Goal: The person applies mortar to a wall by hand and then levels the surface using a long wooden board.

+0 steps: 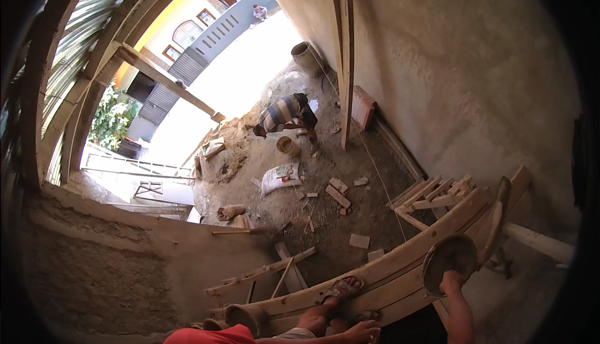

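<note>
My right hand (451, 281) is closed at the near edge of a round, grey-brown mortar pan (440, 253) at the right end of the scaffold planks (400, 275). Some of its fingertips are hidden there. Beside the pan, a long curved piece (498, 222), worn and mortar-coloured, slants upward; its kind is unclear. My left hand (364, 331) is low at the bottom edge, beside my legs, its fingers loosely bent and apart with nothing visible in them. My sandalled foot (344, 288) stands on the planks. Another round container (245, 319) sits at the planks' left end.
Below, a person in a striped shirt (284, 113) bends beside a bucket (288, 146). A white sack (280, 178), bricks (338, 195) and a long-handled tool (244, 231) lie on the dirt floor. A wooden post (345, 63) and plastered wall (462, 75) rise at right.
</note>
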Tool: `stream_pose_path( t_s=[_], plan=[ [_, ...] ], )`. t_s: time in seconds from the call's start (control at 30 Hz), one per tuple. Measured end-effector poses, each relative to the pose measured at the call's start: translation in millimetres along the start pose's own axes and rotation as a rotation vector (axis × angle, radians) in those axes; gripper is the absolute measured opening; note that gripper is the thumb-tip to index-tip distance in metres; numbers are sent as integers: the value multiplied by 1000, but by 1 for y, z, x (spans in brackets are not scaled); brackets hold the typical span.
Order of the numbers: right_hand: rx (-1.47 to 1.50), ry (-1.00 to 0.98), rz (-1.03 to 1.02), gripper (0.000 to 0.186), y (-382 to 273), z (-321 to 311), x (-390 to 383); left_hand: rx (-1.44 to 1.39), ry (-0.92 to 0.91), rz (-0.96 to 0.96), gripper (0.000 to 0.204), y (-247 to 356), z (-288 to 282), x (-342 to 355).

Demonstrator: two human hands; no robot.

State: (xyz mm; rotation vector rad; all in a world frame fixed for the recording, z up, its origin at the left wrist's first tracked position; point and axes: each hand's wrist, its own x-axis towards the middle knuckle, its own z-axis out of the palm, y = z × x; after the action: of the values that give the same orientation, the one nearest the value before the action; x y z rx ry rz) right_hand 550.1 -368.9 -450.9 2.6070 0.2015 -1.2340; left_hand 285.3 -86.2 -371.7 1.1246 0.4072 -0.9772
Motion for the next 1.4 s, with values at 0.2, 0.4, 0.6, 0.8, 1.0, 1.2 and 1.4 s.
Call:
stream_pose_path(
  t_s=[0.2,0.4,0.6,0.8,1.0,1.2,1.4],
  plan=[
    [1198,-299,370,22,43,-64,-14,-42,26,-61,40,8,2,-12],
    [132,231,47,29,-33,-38,-68,-66,35,-107,39,12,-6,-20],
    [641,-121,254,32,15,-49,-45,-45,62,-230,36,24,10,-10],
    [275,126,79,25,59,-135,-98,-171,128,-203,34,51,13,-27],
    [531,-62,393,19,70,-80,-60,-111,120,-227,36,58,9,-36],
    [1200,-253,547,19,50,16,-14,-121,111,-242,40,55,0,-44],
    [1930,-218,644,19,27,-6,-32,-122,107,-265,41,62,3,-42]
  ],
)
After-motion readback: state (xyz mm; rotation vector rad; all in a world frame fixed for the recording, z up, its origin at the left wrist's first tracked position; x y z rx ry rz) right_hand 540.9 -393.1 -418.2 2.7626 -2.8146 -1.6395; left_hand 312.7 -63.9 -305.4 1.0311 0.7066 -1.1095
